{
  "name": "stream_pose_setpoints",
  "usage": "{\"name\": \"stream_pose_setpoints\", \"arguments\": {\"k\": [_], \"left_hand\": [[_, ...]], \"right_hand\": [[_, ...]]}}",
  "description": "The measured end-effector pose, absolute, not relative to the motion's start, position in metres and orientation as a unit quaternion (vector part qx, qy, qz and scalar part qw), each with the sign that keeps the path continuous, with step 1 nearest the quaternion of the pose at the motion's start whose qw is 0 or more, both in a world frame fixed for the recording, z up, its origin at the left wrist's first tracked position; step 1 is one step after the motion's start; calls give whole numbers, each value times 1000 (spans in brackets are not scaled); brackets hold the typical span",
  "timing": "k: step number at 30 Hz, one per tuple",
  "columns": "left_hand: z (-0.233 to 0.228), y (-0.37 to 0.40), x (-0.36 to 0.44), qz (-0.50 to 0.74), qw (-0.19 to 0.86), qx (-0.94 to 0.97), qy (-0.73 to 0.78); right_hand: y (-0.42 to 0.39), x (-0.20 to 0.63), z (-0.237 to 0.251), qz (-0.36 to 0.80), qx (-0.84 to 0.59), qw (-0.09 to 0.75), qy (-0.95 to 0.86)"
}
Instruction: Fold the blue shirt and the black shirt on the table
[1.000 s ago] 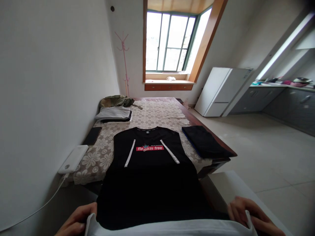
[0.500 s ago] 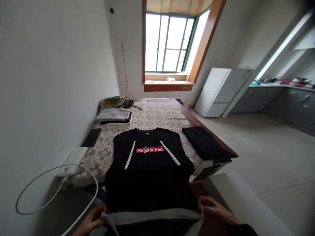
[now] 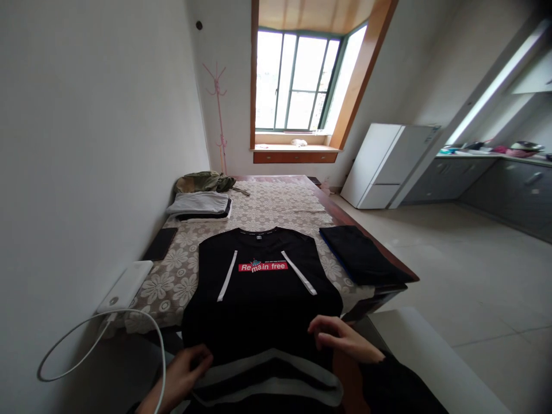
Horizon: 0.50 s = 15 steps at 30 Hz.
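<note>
A black shirt (image 3: 263,322) lies face up, its neckline at the far end. It carries a red "Remain free" print (image 3: 263,267) and two slanting white strips. Closest to me, the lower edge gapes in an arch and bares a grey inside (image 3: 271,359). My left hand (image 3: 190,368) is at the left side of the shirt near that edge, thumb and fingers pinched at the black cloth. Over the right side of the shirt is my right hand (image 3: 340,338), fingers loosely bent, thumb apart, nothing held; whether it touches the cloth is unclear.
Dark folded clothing (image 3: 362,253) rests on the table's right. Along the left are a folded grey stack (image 3: 198,202), a camouflage bundle (image 3: 202,181), a dark phone-like slab (image 3: 160,244) and a white power bank (image 3: 125,286), whose cable (image 3: 163,351) loops beside my left arm.
My right hand has let go of the shirt's lower edge and moved up and left over the cloth. My left hand has shifted up and right. The stretched edge has slackened into an arch.
</note>
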<state>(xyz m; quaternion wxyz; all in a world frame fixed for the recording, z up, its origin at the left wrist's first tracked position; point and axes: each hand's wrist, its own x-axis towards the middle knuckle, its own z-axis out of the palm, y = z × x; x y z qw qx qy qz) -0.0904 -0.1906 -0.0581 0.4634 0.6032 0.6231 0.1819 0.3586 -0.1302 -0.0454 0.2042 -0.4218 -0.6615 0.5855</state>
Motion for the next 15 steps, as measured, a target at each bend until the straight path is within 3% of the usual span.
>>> {"name": "stream_pose_setpoints", "arguments": {"k": [4,9,11,15], "left_hand": [[-11,-164,-73,270,438,637,574],[16,-91,-87,333,301,671,591],[16,-51,-106,308,239,680,621],[11,28,-142,214,129,701,668]], "right_hand": [[-94,355,7,517,-431,282,-684],[-3,362,16,300,-541,360,-699],[37,367,10,221,-583,343,-702],[103,370,1,133,-630,222,-732]]}}
